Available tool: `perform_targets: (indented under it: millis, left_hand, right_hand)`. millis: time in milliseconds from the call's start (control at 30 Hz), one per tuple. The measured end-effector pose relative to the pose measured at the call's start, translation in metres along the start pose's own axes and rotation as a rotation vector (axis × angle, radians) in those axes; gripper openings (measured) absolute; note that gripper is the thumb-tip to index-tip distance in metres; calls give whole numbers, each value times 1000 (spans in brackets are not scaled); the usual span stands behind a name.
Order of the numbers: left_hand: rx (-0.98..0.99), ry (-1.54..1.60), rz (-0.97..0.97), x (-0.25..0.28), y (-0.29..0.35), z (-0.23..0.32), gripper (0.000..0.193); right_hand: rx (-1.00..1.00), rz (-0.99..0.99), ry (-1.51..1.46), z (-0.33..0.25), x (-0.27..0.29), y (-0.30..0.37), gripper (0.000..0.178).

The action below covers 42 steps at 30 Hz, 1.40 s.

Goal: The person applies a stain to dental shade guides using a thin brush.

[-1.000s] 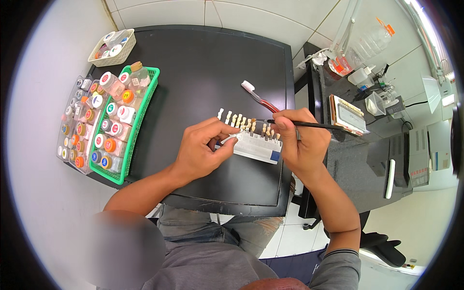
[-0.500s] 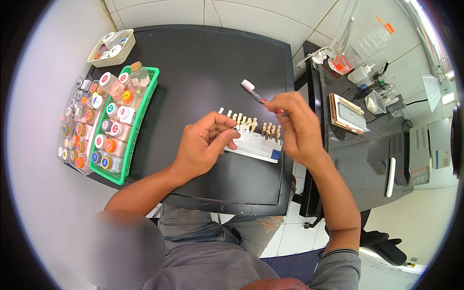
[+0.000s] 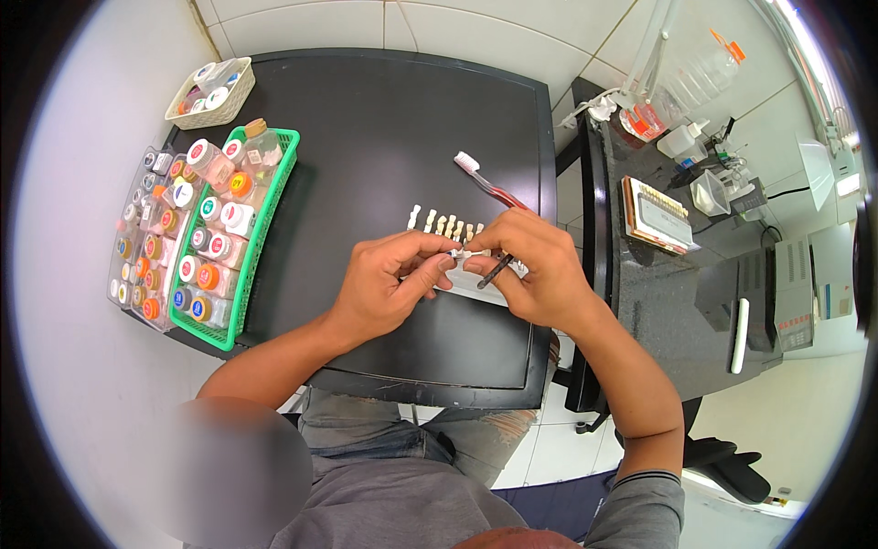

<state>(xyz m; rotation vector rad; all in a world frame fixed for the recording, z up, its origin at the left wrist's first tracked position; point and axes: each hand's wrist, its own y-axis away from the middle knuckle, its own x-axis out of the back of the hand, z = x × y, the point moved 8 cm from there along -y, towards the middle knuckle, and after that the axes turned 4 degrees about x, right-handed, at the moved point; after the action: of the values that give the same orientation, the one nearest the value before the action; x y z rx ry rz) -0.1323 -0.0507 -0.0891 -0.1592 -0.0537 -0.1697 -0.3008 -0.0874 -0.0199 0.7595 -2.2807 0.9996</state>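
Observation:
My left hand (image 3: 389, 279) pinches a small whitish piece (image 3: 455, 252) between thumb and index finger; its exact shape is too small to tell. Close against it, the fingertips of my right hand (image 3: 540, 270) meet the same piece. A thin dark stick (image 3: 495, 272) is tucked in my right hand, its end sticking out past the thumb. Under both hands lies a white tooth shade guide (image 3: 485, 291), with a row of tooth-shaped tabs (image 3: 441, 224) along its far side; the hands hide much of it. Just beyond my right hand, a red-handled toothbrush (image 3: 494, 190) rests on the black table (image 3: 366, 137).
Left on the table stands a green basket (image 3: 291, 151) of lidded jars, beside a clear organizer (image 3: 137, 274) with more jars. A cream basket (image 3: 233, 102) sits at the back left. On the dark side counter are another shade guide (image 3: 660, 215), a squeeze bottle (image 3: 679, 140) and a large plastic bottle (image 3: 700, 78).
My right hand has come left and down from near the toothbrush to meet my left hand. The dark stick now shows in it. My left hand has hardly moved.

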Motion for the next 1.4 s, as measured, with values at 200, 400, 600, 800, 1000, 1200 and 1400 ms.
perform_targets:
  millis: [200,400,600,800,1000,1200,1400]
  left_hand:
    - [-49,-19,-28,0,-1,2,20]
    - [-8,12,-91,-2,1,-2,24]
    - [57,111,-98,-8,2,-6,31]
    - [186,147,-84,-1,0,-17,34]
    - [228,215,-65,0,-1,-23,43]
    - [-114,-703,72,17,-6,22,100]
    - [10,-793,72,23,-2,7,120]
  right_hand:
    - [-31,55,-21,6,3,1,17]
    - [-40,43,-9,3,3,0,13]
    - [-103,28,-1,19,6,3,13]
    - [-188,77,-125,18,11,1,14]
    - [-299,57,-243,34,10,6,11]
    - [-345,48,-109,66,37,7,11]
    - [-184,-36,18,67,33,3,17]
